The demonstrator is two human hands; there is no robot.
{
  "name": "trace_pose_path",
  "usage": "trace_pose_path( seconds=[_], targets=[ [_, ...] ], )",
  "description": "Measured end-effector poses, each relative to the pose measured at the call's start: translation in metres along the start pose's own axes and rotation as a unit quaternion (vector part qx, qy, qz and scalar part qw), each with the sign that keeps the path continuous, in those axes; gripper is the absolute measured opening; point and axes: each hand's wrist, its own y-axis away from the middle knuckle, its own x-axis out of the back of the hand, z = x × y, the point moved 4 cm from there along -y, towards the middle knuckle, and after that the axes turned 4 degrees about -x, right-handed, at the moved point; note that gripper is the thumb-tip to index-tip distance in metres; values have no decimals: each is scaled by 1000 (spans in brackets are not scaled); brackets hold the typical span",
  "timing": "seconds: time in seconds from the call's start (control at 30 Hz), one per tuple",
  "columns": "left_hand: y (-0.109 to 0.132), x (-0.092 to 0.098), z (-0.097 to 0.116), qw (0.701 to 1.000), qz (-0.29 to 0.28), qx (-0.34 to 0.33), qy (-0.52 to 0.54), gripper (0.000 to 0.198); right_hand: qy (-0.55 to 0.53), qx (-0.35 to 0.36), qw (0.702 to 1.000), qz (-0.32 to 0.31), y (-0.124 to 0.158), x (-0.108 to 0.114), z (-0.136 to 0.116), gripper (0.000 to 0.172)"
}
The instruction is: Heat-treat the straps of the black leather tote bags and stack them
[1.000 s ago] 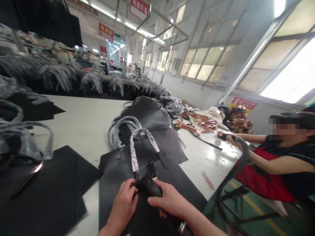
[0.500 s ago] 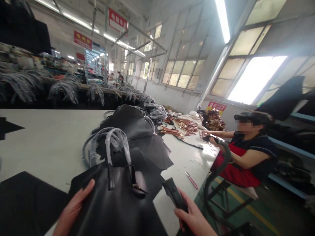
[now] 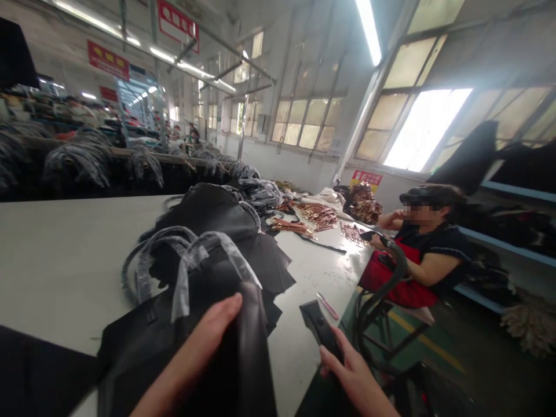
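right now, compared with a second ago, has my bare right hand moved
Yes, rightward: your bare right hand was left of the slim pink-handled tool on the white tabletop; now it sits slightly to its right.

This looks like a factory workshop for bags: black bags (image 3: pixel 202 208) with plastic-wrapped handles (image 3: pixel 237 255) pile up on a broad pale worktable (image 3: pixel 65 243), near bunches of brown straps (image 3: pixel 319 216). Strip lights (image 3: pixel 369 32) and red signs (image 3: pixel 108 59) hang overhead, big paned windows (image 3: pixel 308 119) line one side, and a co-worker (image 3: pixel 443 249) in a red apron (image 3: pixel 417 294) sits near loaded shelves (image 3: pixel 490 243).
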Motion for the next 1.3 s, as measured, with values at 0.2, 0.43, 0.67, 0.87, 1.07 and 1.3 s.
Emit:
trace_pose_path(
  seconds=[0.2, 0.43, 0.67, 0.87, 1.07, 1.3],
  targets=[
    [47, -59, -63, 873, -147, -169, -434, 36, -19, -33, 996, -82, -5, -3, -5, 58],
    [67, -47, -98, 830, -112, -213, -503, 43, 7, -87, 951, -295, -4, -49, -18, 51],
    [67, -49, -94, 843, -106, -205, -486, 38, 28, -175, 925, -336, -6, -48, -19, 41],
    [67, -49, -90, 849, -94, -195, -482, 36, 28, -139, 934, -329, -19, -64, -30, 37],
    [68, -50, -90, 852, -83, -191, -480, 36, 20, -170, 925, -340, -11, -53, -19, 42],
    [69, -49, -87, 853, -85, -187, -480, 37, -24, -131, 974, -181, -53, -42, -36, 35]
  ],
)
